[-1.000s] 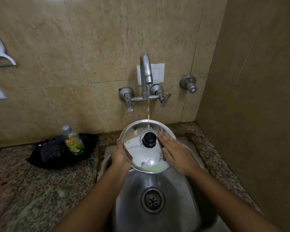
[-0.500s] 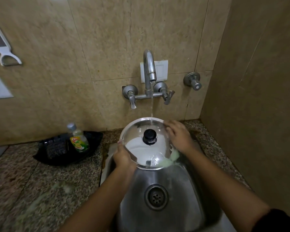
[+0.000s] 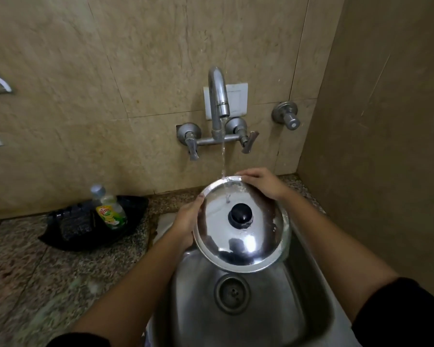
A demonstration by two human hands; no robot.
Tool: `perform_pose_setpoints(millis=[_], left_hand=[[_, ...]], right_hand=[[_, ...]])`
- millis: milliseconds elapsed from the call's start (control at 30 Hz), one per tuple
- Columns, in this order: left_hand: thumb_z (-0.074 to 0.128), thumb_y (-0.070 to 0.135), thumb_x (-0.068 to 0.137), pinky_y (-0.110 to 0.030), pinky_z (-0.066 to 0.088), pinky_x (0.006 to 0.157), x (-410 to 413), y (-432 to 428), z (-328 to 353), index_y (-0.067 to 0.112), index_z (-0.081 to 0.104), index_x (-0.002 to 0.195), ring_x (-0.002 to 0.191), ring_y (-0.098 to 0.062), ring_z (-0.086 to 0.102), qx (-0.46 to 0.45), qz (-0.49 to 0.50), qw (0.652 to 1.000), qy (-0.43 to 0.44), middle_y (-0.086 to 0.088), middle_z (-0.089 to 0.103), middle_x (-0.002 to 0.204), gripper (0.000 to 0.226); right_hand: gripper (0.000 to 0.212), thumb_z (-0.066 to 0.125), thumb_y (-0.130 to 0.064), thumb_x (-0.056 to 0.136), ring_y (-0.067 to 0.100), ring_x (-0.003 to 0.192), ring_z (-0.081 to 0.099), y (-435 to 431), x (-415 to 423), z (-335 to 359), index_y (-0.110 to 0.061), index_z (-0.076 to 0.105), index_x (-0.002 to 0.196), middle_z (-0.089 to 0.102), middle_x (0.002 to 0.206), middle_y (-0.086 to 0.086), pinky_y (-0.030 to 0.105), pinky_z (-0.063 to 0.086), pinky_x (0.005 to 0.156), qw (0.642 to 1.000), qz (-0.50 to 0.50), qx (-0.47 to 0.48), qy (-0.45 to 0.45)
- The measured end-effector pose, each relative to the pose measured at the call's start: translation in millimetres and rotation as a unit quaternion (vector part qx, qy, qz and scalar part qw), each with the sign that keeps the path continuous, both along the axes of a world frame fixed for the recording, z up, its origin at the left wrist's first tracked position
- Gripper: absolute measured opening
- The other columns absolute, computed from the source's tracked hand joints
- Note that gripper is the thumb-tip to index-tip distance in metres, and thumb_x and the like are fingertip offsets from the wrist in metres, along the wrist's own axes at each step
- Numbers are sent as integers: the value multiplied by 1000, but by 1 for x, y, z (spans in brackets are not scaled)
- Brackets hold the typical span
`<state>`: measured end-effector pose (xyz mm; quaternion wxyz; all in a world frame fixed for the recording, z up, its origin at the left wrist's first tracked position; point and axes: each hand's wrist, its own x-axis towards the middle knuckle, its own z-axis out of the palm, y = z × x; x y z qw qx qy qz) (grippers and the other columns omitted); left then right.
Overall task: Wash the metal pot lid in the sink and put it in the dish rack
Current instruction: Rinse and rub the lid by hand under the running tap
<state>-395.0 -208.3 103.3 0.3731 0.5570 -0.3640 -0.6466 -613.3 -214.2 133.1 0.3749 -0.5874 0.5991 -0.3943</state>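
The round metal pot lid (image 3: 246, 244) with a black knob (image 3: 240, 215) is held tilted over the steel sink (image 3: 273, 309), knob side up. Water from the wall tap (image 3: 218, 96) runs onto its far part. My left hand (image 3: 186, 221) grips the lid's left rim. My right hand (image 3: 261, 182) lies over the far right rim with fingers curled on the edge. No dish rack is in view.
A black tray (image 3: 68, 236) on the granite counter (image 3: 35, 284) at left holds a dish soap bottle (image 3: 108, 209) and a dark scrubber. The sink drain (image 3: 232, 293) is below the lid. A tiled side wall closes in on the right.
My right hand has slid from beside the knob up to the lid's far rim. The white suds have rinsed off the lid, which now shines.
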Motion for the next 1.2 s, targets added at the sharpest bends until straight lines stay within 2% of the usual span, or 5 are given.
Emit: perform_pose_setpoints(millis=[133,367,800,1033,1200], left_hand=[[57,38,90,-27,54,59,-7,1,0,11,68,86,73,-24,68,-56,63,996,-4,-10,72,83,30],[58,42,89,-37,57,70,7,4,-17,14,68,79,76,-29,67,-31,147,989,12,-9,71,78,31],[53,41,92,-18,43,36,14,-1,-9,12,58,67,52,-17,53,-45,283,958,11,-2,56,60,39],[50,40,93,-28,47,58,0,8,-11,9,61,90,65,-19,58,-45,280,959,24,-3,60,72,33],[52,39,93,-26,45,55,9,1,-13,8,63,87,62,-19,58,-61,262,963,3,-3,61,68,34]], right_hand=[[35,44,-29,100,18,129,45,-4,28,-9,-22,55,132,54,139,2,37,32,105,956,73,-104,264],[47,27,-30,104,5,146,4,40,6,-54,-27,22,150,16,158,-10,42,11,121,934,27,-132,332],[43,56,-14,91,18,130,50,111,28,-81,-10,54,134,53,139,7,37,34,113,886,-8,-260,384],[49,34,-29,100,5,147,13,98,72,-72,-25,27,149,25,158,-7,24,7,120,871,163,-241,395],[51,31,-29,102,7,147,13,88,25,-68,-24,17,151,17,159,-7,27,7,120,916,-18,-147,373]])
